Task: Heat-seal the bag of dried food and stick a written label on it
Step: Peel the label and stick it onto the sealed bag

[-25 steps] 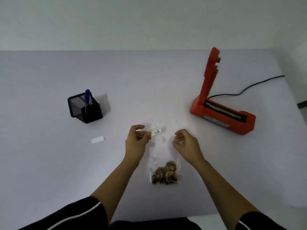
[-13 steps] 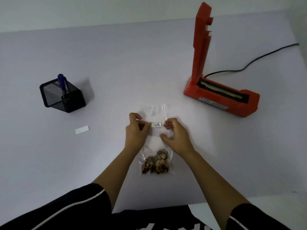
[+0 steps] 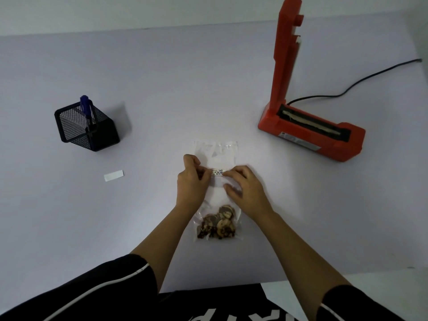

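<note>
Holding dried food [image 3: 217, 225], bag [image 3: 216, 149] lies under label [image 3: 217, 171]; cup [image 3: 102, 133] holds pen [image 3: 84, 104].

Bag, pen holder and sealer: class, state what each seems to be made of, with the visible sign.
The bag looks like clear glossy plastic film: the dried food shows through and it creases. The pen holder seems black wire mesh, probably metal: its open grid shows. The sealer looks like moulded orange-red plastic, smooth and matt, though painted metal is possible.

Black short sleeves [image 3: 111, 281], white piping, bare forearms
</note>
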`<state>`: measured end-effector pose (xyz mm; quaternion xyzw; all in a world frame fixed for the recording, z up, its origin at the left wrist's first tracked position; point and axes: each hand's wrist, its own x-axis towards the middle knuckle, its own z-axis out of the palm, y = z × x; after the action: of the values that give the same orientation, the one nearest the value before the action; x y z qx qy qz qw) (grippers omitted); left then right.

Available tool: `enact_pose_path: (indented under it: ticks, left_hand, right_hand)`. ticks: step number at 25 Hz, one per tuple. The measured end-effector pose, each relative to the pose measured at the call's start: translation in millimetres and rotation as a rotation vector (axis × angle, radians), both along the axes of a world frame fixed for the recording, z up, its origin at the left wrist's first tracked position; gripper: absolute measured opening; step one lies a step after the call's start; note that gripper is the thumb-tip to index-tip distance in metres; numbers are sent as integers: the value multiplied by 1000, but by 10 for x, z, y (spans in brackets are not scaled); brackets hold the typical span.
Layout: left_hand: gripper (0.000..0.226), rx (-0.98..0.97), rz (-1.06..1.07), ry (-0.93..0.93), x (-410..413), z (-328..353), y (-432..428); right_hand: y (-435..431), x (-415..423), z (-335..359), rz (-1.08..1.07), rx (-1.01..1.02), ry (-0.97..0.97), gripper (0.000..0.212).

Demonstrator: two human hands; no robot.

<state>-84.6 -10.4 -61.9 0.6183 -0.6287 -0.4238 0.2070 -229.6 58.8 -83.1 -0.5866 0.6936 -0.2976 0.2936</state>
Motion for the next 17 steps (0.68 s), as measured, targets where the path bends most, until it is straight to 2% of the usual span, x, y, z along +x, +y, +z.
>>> enact_pose_path:
  ticks: [4, 12, 17]
  left_hand:
    - [28, -13, -36, -38, -17, -23, -22]
    - [20, -228, -212, -168, 10, -161, 9]
    - [19, -322, -225, -146, 93, -235, 14]
  right_hand:
    - [3, 2, -44, 19, -62, 77, 25]
    - [65, -14, -181, 105, -111, 351, 26]
    - [57, -36, -179, 90, -96, 318, 25]
